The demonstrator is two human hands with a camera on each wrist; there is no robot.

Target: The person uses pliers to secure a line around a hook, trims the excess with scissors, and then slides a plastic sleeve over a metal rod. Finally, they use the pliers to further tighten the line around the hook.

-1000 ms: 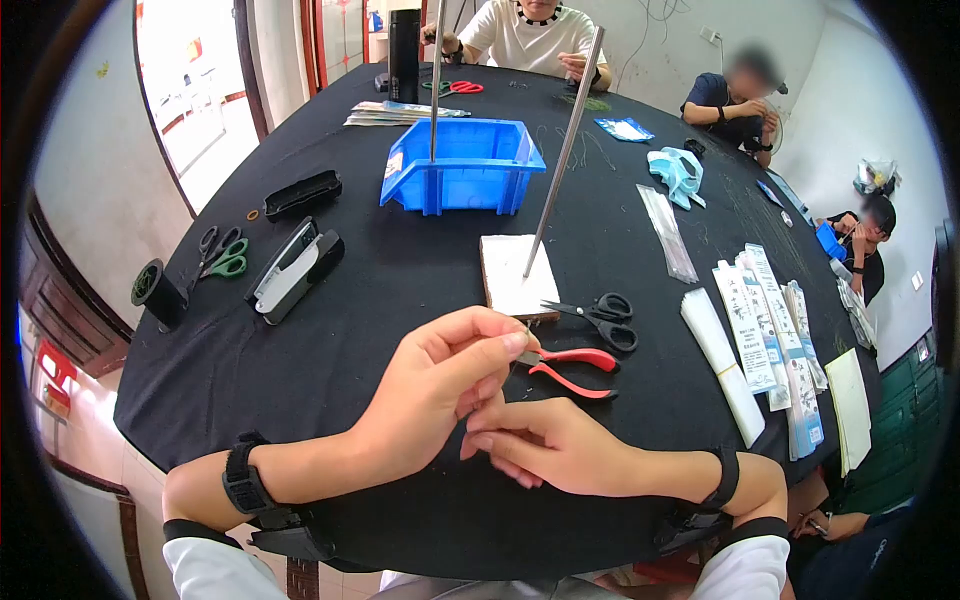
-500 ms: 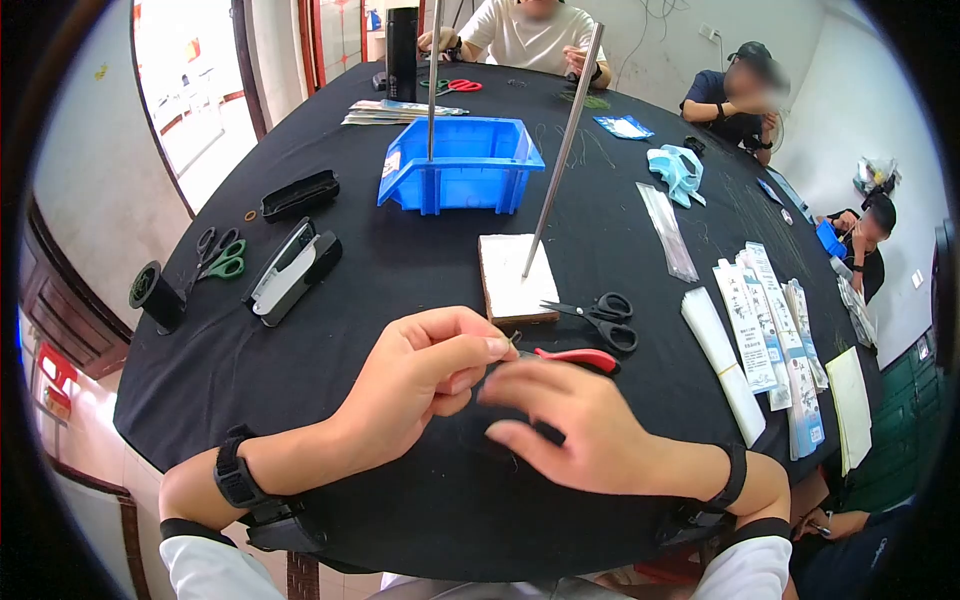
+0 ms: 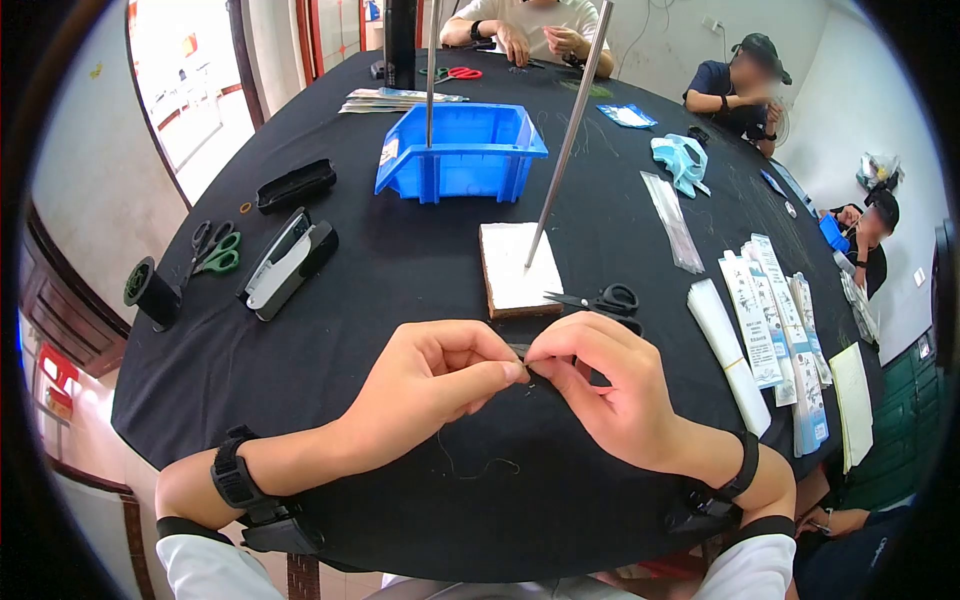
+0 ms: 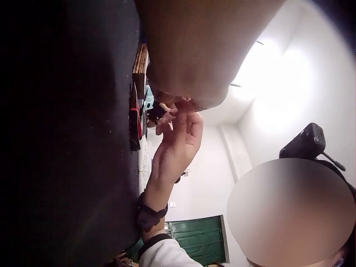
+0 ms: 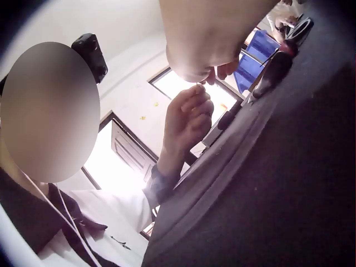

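In the head view, my left hand and right hand meet fingertip to fingertip at the middle of the table. Thumb and forefinger of the left pinch a thin thread, and the right pinches it close beside them; the fingers mostly cover it. A loose length of thread curves over the black cloth under the left hand. Just behind the fingertips shows the grey tip of the pliers, their handles hidden by the right hand. Black scissors lie beyond the right hand, beside a white block with a metal rod.
A blue bin stands farther back. On the left are a stapler, green-handled scissors and a thread spool. Printed plastic sleeves and a white roll lie right. Other people sit around the table.
The right hand has lifted from below the left, opened out, then come up to pinch at the left fingertips. The red pliers handles are now covered. The loose thread now shows below the hands.
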